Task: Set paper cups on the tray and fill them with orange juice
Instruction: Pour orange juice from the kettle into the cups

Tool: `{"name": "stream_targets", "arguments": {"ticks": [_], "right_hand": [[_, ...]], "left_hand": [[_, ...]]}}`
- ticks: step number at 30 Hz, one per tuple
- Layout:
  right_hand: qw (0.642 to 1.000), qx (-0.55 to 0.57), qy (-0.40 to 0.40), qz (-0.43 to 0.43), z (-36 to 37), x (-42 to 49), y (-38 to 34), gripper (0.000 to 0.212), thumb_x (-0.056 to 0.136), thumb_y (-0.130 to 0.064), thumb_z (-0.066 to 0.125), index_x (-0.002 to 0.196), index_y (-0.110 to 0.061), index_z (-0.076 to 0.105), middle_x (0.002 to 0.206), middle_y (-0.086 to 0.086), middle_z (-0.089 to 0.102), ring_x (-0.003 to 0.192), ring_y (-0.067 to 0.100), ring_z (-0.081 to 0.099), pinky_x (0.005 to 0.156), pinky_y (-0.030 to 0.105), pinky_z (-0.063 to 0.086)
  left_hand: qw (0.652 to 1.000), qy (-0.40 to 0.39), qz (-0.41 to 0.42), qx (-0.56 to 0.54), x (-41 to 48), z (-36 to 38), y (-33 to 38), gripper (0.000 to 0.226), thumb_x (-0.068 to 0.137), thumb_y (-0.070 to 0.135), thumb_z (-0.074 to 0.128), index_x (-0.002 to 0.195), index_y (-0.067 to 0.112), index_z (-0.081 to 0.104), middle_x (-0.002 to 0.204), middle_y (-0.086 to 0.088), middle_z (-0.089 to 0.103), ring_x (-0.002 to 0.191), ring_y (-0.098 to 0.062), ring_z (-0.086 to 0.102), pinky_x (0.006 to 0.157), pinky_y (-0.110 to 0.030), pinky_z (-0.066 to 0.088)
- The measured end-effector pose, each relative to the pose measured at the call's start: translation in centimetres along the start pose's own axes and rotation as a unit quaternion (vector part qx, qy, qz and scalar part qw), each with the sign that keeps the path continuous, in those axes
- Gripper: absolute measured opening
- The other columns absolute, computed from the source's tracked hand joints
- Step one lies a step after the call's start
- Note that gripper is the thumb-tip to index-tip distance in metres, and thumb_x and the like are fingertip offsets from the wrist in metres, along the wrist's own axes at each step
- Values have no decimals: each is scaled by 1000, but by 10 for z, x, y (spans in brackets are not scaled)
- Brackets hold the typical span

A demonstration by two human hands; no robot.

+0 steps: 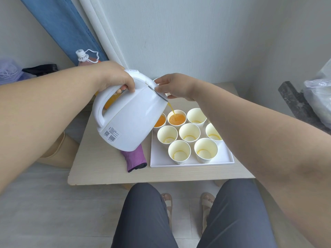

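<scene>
Now the left hand [114,77] grips the handle of a tilted white kettle [132,119], fingers curled round it. The right hand [176,86] touches the kettle's lid edge with bent fingers; whether they pinch it I cannot tell. Orange juice [172,110] streams into the far middle cup [177,119] on the white tray [227,159], right on the surface [100,167]. The far left cup [160,121] holds juice.
</scene>
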State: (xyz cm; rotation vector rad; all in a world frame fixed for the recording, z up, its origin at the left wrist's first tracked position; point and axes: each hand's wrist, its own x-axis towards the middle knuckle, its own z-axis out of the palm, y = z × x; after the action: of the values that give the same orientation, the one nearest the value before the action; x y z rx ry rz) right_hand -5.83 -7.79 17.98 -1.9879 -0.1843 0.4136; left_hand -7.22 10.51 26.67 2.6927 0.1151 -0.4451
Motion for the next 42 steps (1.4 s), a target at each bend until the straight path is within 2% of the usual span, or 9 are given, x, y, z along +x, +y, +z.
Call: {"name": "stream_targets", "arguments": {"ticks": [4, 10, 17, 21, 26, 28, 31, 34, 42], "right_hand": [[1000, 2, -1, 2, 0, -1, -1, 45, 91, -25, 62, 134, -17, 53, 132, 4, 55, 119, 19, 54, 93, 30, 50], [1000, -2, 3, 4, 0, -1, -2, 46, 91, -26, 63, 134, -17, 53, 132, 5, 55, 119, 20, 54, 91, 29, 50], [1000, -3, 0, 8, 1, -5, -4, 44, 91, -25, 62, 134, -17, 53, 132, 4, 55, 119, 19, 54, 87, 26, 50], [1000, -12, 0, 11, 2, -5, -2, 46, 90, -26, 63, 135, -16, 53, 131, 4, 56, 118, 20, 55, 91, 28, 50], [996, -85, -1, 6, 9, -11, 2, 50, 88, -32, 62, 135, -19, 53, 134, 1, 55, 121, 18, 53, 105, 32, 42], [991, -136, -5, -8, 11, -16, 2, 49, 91, -33, 59, 137, -19, 51, 135, -1, 53, 122, 17, 50, 102, 26, 39], [982, -190, -9, -21, 11, -21, 0, 52, 92, -35, 56, 141, -20, 46, 140, 0, 49, 127, 17, 46, 101, 24, 34], [979, -204, -5, -24, 13, -26, -5, 52, 92, -36, 56, 142, -22, 45, 141, 1, 48, 128, 17, 46, 100, 23, 33], [981, -194, -10, -20, 28, -43, -3, 52, 92, -35, 57, 141, -23, 45, 142, 0, 48, 129, 18, 46, 107, 27, 35]], "left_hand": [[1000, -3, -4, 3, 0, -1, 1, 27, 67, 11, 71, 50, 9, 49, 55, -13, 48, 52, -24, 43, 63, -29, 39], [1000, -3, -8, 5, 1, -1, 1, 30, 68, 10, 70, 48, 10, 48, 47, -10, 46, 48, -23, 41, 56, -26, 36], [1000, -5, -5, -7, 1, 0, 1, 29, 70, 8, 69, 50, 9, 48, 53, -14, 46, 49, -24, 40, 58, -26, 37], [1000, -9, -8, -17, 2, 4, -2, 26, 69, 7, 69, 54, 9, 48, 57, -13, 47, 51, -23, 41, 58, -27, 37], [997, -19, -22, -65, 5, 18, -17, 23, 72, 0, 69, 63, 10, 50, 54, -9, 47, 50, -23, 41, 58, -26, 39], [996, -20, -23, -82, 5, 23, -24, 22, 70, -1, 70, 65, 11, 52, 49, -6, 48, 51, -23, 42, 62, -30, 42], [995, -25, -15, -94, 4, 27, -31, 20, 71, -2, 69, 67, 10, 54, 41, -2, 48, 50, -23, 42, 61, -28, 41], [995, -23, 1, -101, 0, 28, -36, 21, 72, -1, 69, 65, 10, 53, 40, 0, 48, 48, -21, 42, 56, -25, 38], [995, -28, 18, -98, -15, 30, -49, 23, 74, -2, 68, 63, 12, 53, 41, 1, 49, 53, -21, 43, 57, -26, 37]]}}
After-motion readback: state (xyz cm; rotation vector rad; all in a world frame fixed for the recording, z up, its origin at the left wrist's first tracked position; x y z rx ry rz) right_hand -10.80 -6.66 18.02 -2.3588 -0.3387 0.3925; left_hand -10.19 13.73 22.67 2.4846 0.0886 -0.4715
